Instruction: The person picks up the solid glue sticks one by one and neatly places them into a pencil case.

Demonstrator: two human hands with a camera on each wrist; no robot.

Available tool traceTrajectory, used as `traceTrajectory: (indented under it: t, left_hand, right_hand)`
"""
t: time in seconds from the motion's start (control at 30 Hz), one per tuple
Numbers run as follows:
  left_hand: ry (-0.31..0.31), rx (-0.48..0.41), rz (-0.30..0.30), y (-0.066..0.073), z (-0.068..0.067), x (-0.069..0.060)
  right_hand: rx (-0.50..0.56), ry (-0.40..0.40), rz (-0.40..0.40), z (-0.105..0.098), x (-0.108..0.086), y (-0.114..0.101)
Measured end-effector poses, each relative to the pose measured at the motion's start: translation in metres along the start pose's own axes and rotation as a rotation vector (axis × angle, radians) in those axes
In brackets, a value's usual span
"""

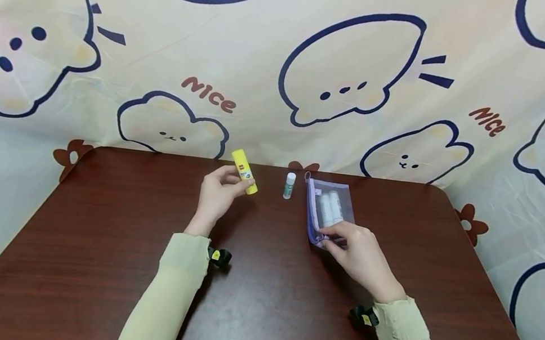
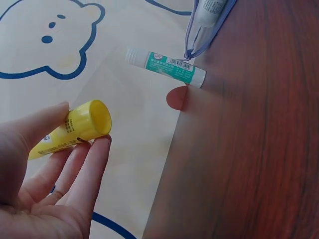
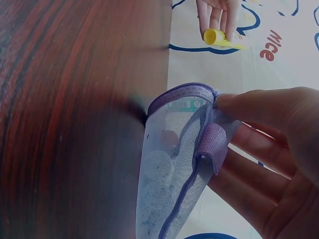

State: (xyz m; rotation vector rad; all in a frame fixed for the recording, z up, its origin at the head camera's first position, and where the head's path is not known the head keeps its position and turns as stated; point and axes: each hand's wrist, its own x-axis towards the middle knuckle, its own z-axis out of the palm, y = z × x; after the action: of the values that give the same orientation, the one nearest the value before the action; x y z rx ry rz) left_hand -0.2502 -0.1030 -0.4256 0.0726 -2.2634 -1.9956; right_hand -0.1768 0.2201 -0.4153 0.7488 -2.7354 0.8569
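Observation:
A yellow glue stick point(image 1: 244, 171) is pinched between the thumb and fingers of my left hand point(image 1: 218, 194), raised above the far part of the table. My right hand point(image 1: 361, 254) grips the near end of a purple mesh zipper pouch point(image 1: 348, 199); in the right wrist view the thumb and fingers pinch the pouch point(image 3: 174, 149) by its edge. Two white tubes point(image 1: 330, 208) show through the mesh. Between the hands, a smaller glue stick point(image 1: 289, 186) with a white cap and green label stands upright, touched by neither hand.
The dark brown table point(image 1: 256, 304) ends at a cartoon-printed cloth point(image 1: 258, 77) that rises behind it and along both sides. Each wrist wears a small black camera, such as the one on the left point(image 1: 219, 256).

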Motion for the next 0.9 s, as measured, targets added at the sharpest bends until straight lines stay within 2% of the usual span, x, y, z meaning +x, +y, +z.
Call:
traceTrajectory:
  t: [0.2, 0.9]
  left_hand:
    - [-0.025, 0.012, -0.011, 0.002, 0.001, -0.001]
    - [-0.066, 0.071, 0.034, 0.006, 0.011, -0.002]
  right_hand:
    - [0.005, 0.001, -0.008, 0.001, 0.000, 0.001]
    - [-0.005, 0.018, -0.007, -0.001, 0.000, 0.000]
